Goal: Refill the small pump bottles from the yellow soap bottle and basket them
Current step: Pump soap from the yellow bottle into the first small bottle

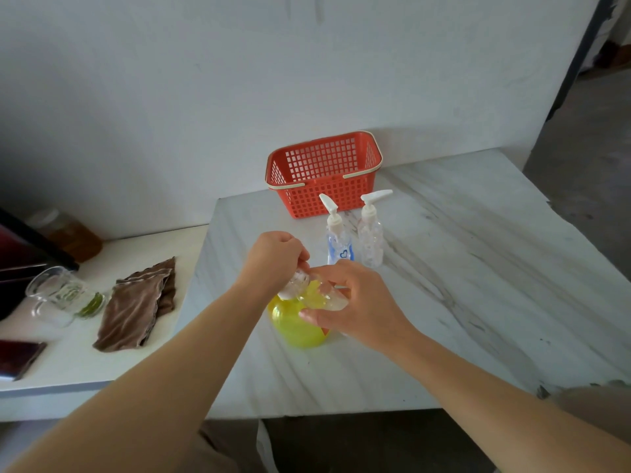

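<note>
Plastic and cloth on a smooth, veined, stone-look table [461, 285].
The basket [321, 199] is matt plastic; just before it, the heart-marked pump bottle [338, 242] and dotted pump bottle [370, 238] are clear glossy plastic; well left of it, napped cloth [136, 305].

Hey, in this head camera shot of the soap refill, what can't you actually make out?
Head view:
yellow soap bottle: neck and opening hidden behind both hands.
small clear bottle in the right hand's grip: blurred, half covered by fingers; fill level unclear.
whitish piece pinched by the left hand: blurred, so cap or pump unclear.
dark item on the side counter: cut off by the left edge.
</note>
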`<state>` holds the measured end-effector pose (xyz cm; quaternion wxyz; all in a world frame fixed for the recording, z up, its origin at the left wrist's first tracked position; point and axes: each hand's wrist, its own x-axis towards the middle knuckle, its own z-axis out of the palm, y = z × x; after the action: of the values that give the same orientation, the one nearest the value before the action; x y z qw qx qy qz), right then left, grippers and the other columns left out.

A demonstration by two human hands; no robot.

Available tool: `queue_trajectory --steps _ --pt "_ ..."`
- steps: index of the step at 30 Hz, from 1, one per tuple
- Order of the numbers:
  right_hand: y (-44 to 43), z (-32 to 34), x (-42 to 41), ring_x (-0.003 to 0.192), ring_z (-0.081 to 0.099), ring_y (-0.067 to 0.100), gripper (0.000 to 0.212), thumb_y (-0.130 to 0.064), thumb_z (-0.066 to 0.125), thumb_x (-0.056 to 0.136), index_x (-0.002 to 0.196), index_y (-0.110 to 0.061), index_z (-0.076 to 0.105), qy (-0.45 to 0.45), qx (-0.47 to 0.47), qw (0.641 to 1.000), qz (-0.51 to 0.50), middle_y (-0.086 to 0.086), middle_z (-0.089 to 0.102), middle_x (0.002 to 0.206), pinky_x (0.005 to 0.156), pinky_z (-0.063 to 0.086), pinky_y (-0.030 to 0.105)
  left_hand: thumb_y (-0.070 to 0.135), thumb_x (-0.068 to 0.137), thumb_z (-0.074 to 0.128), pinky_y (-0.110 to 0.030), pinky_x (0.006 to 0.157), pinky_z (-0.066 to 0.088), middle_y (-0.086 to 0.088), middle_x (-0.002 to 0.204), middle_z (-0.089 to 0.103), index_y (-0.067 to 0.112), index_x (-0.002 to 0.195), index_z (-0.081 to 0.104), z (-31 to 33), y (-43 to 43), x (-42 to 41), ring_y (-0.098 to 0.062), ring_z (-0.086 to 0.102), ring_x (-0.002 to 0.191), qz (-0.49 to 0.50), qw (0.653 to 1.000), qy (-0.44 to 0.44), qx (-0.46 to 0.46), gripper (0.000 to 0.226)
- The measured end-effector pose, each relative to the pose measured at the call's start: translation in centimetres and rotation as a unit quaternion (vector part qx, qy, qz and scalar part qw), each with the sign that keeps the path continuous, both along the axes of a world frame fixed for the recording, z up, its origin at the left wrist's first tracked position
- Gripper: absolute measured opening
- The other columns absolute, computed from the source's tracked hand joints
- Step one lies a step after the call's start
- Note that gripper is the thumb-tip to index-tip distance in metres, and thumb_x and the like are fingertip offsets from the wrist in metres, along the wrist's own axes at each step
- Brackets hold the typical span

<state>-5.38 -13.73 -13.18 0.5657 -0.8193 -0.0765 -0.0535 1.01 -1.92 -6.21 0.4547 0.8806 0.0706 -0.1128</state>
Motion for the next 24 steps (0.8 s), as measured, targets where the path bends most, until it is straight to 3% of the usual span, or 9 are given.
queue_trajectory --steps 3,7,11,14,16,21,24 --pt "0.1 0.3 -0.1 0.087 0.062 0.011 0.048 -0.044 0.078 0.059 0.106 -0.039 0.068 -0.005 0.008 1.0 -0.003 -0.006 0.063 0.086 0.083 0.054 0.039 0.003 0.084 0.045 -0.037 0.08 0.053 -0.011 0.071 0.069 0.007 0.069 0.064 0.4 0.1 -0.1 -0.025 0.061 0.069 -0.003 1.0 -0.006 -0.002 0.024" --pt "-0.1 0.8 -0.1 0.085 0.062 0.008 0.039 -0.04 0.08 0.06 0.093 -0.054 0.063 -0.011 0.004 1.0 0.001 -0.008 0.062 0.083 0.082 0.053 0.033 0.005 0.085 0.048 -0.036 0.082 0.053 -0.007 0.069 0.069 0.008 0.072 0.065 0.6 0.2 0.1 -0.022 0.062 0.072 -0.015 0.999 -0.028 0.001 0.022" --pt "-0.3 0.7 -0.2 0.081 0.061 0.006 0.044 -0.042 0.079 0.059 0.102 -0.042 0.066 -0.006 0.005 1.0 -0.007 -0.008 0.061 0.082 0.078 0.052 0.028 0.004 0.083 0.046 -0.036 0.078 0.053 -0.011 0.071 0.07 0.006 0.07 0.065 0.2 0.0 0.1 -0.025 0.062 0.068 -0.005 1.0 -0.009 -0.013 0.023" --pt "-0.2 0.5 -0.1 0.084 0.06 0.007 0.04 -0.045 0.076 0.059 0.097 -0.049 0.062 -0.002 -0.002 1.0 -0.003 -0.009 0.061 0.083 0.079 0.051 0.027 0.003 0.083 0.045 -0.04 0.081 0.053 -0.012 0.069 0.07 0.006 0.069 0.064 -0.1 0.1 0.3 -0.027 0.062 0.067 -0.01 1.0 -0.007 -0.019 0.024" --pt "-0.1 0.3 -0.1 0.085 0.06 0.007 0.043 -0.043 0.077 0.06 0.101 -0.044 0.066 -0.002 0.005 1.0 -0.003 -0.008 0.061 0.083 0.081 0.051 0.027 0.003 0.082 0.044 -0.043 0.082 0.053 -0.011 0.066 0.07 0.006 0.068 0.064 -0.3 0.2 0.4 -0.027 0.062 0.068 -0.009 1.0 -0.005 -0.021 0.025" --pt "-0.3 0.2 -0.1 0.085 0.059 0.006 0.047 -0.037 0.084 0.063 0.106 -0.04 0.067 0.002 -0.009 1.0 0.0 -0.009 0.061 0.084 0.079 0.048 0.022 0.004 0.083 0.045 -0.038 0.08 0.053 -0.012 0.069 0.069 0.006 0.07 0.064 -0.3 0.1 0.3 -0.026 0.061 0.067 -0.007 1.0 -0.004 -0.015 0.023" --pt "-0.2 0.5 -0.2 0.088 0.06 0.004 0.044 -0.038 0.082 0.063 0.1 -0.049 0.061 0.0 -0.002 1.0 0.0 -0.009 0.062 0.087 0.078 0.046 0.016 0.004 0.085 0.048 -0.037 0.08 0.053 -0.013 0.072 0.069 0.003 0.075 0.064 0.1 -0.1 0.2 -0.025 0.061 0.07 -0.017 0.999 -0.013 -0.032 0.019"
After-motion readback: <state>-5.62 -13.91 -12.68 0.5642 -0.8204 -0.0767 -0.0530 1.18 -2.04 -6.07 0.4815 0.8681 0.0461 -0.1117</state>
